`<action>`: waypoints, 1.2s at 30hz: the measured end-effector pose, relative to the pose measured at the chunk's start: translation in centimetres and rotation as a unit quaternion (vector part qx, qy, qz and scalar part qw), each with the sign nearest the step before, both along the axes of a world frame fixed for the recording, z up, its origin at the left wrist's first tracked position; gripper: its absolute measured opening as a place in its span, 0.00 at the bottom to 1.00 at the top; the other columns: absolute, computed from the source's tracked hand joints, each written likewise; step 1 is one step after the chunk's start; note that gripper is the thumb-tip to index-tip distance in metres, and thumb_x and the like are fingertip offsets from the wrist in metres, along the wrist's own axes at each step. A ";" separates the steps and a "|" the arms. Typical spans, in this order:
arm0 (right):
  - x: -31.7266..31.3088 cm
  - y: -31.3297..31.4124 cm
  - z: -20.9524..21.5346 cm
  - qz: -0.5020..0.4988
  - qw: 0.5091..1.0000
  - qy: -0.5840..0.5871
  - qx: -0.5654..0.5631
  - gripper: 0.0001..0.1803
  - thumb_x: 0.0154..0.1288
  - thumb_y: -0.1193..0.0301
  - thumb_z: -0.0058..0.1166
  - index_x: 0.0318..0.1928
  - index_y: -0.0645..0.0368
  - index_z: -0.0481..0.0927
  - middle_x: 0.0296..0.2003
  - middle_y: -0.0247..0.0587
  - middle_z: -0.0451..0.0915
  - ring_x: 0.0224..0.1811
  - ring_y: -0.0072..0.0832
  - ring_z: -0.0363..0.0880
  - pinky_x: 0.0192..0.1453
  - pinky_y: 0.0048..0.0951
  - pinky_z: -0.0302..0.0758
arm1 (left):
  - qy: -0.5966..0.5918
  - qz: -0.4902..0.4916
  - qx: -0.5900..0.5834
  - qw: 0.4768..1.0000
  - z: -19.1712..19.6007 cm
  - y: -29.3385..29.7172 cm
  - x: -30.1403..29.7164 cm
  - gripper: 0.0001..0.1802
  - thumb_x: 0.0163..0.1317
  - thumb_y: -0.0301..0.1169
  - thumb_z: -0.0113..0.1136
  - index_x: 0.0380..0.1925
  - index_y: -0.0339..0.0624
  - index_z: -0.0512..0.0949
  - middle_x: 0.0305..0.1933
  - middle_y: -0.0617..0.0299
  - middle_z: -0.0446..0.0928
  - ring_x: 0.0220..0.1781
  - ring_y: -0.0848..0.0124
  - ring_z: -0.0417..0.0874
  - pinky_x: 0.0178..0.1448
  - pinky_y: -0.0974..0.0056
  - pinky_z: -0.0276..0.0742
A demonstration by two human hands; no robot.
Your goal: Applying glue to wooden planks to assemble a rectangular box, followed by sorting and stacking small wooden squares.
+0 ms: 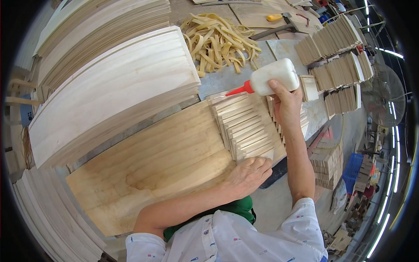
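Workshop surface [244, 76]: right hand [286, 102] clenched around light, squeezable glue bottle [273, 76]; left hand [248, 174] flat, released, steadying thin, stiff wooden slats [242, 126].

Pale rubber bands [220, 41] heaped beside a hammer [279, 24], fan [384, 98] at right

The right hand [286, 102] grips a white plastic glue bottle with a red nozzle [270, 78], tip over a fanned row of thin pale wooden slats [244, 126]. The left hand [248, 174] presses the slats' near end onto a broad plywood board [152, 170].
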State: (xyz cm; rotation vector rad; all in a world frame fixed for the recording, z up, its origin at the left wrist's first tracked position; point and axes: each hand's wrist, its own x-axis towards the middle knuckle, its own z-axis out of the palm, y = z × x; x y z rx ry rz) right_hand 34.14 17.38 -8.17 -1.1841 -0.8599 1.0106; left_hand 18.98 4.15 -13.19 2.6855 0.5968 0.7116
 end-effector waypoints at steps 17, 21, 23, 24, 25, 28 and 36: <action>4.1 -2.8 1.8 -0.044 0.998 0.023 0.047 0.25 0.62 0.70 0.59 0.57 0.63 0.68 0.49 0.43 0.76 0.52 0.36 0.78 0.52 0.43 0.81 | -0.017 0.012 -0.012 1.000 -0.1 -0.2 0.1 0.12 0.55 0.34 0.51 0.40 0.47 0.75 0.46 0.67 0.70 0.49 0.71 0.69 0.51 0.66 0.65; 1.7 -4.7 1.1 -0.025 0.997 0.050 0.046 0.28 0.60 0.68 0.61 0.59 0.61 0.67 0.52 0.41 0.75 0.54 0.34 0.77 0.56 0.41 0.77 | -0.021 0.011 -0.013 1.000 -0.3 -0.2 0.2 0.13 0.55 0.34 0.51 0.41 0.47 0.75 0.45 0.68 0.70 0.47 0.71 0.69 0.51 0.66 0.65; 0.3 -5.4 0.8 -0.019 0.998 0.050 0.038 0.29 0.58 0.69 0.63 0.58 0.61 0.68 0.51 0.40 0.76 0.52 0.32 0.78 0.56 0.36 0.76 | -0.020 0.013 -0.002 1.000 0.0 -0.1 0.1 0.14 0.55 0.35 0.51 0.41 0.47 0.75 0.45 0.68 0.70 0.47 0.71 0.69 0.51 0.67 0.64; 0.0 -5.5 0.6 -0.017 0.998 0.046 0.031 0.28 0.58 0.70 0.64 0.58 0.61 0.68 0.51 0.40 0.76 0.52 0.31 0.78 0.56 0.36 0.76 | -0.015 0.011 0.001 1.000 0.1 -0.1 0.0 0.14 0.55 0.35 0.51 0.41 0.47 0.75 0.45 0.68 0.70 0.47 0.71 0.69 0.51 0.67 0.64; -0.2 -5.6 0.2 -0.015 0.999 0.041 0.024 0.28 0.58 0.70 0.64 0.57 0.62 0.69 0.51 0.40 0.76 0.52 0.31 0.78 0.56 0.36 0.76 | -0.011 0.010 0.004 1.000 0.2 0.0 -0.1 0.14 0.55 0.35 0.51 0.42 0.48 0.75 0.45 0.68 0.70 0.47 0.72 0.69 0.50 0.67 0.64; -1.0 -5.6 0.1 -0.008 0.999 0.041 0.019 0.28 0.56 0.72 0.65 0.56 0.63 0.69 0.49 0.39 0.78 0.52 0.30 0.78 0.57 0.35 0.76 | -0.005 0.008 0.014 1.000 0.2 0.1 -0.2 0.14 0.55 0.35 0.51 0.42 0.48 0.75 0.45 0.69 0.70 0.46 0.72 0.69 0.49 0.67 0.64; -1.8 -5.7 -0.1 -0.008 0.999 0.025 0.024 0.28 0.55 0.74 0.65 0.56 0.63 0.70 0.48 0.40 0.78 0.52 0.30 0.78 0.58 0.34 0.76 | 0.001 0.005 0.010 1.000 0.2 -0.1 -0.1 0.14 0.55 0.35 0.51 0.43 0.49 0.75 0.46 0.70 0.70 0.47 0.72 0.68 0.49 0.68 0.63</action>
